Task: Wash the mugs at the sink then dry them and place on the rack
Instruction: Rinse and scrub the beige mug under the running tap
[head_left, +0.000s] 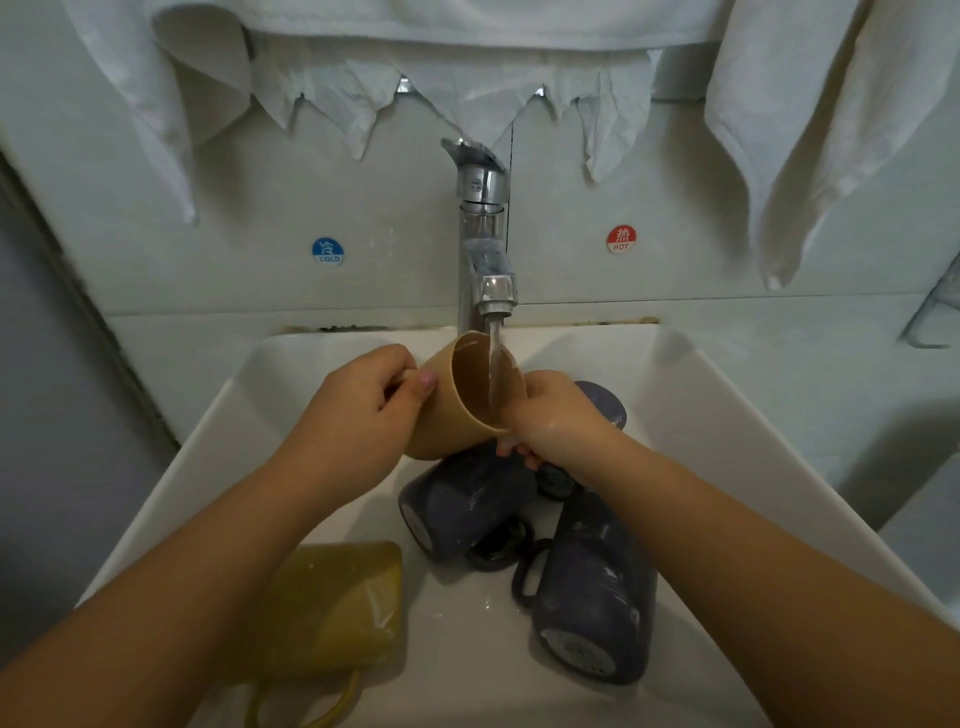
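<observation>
Under the running faucet, over the sink, I hold the tan mug tilted, mouth toward my right hand, which cups its rim. My left hand grips the handle.

The yellow mug is partly covered by the left forearm; its handle is cut off at the bottom edge. The right hand hides most of the far purple mug. Base markings on the near purple mug are too blurred to read.
</observation>
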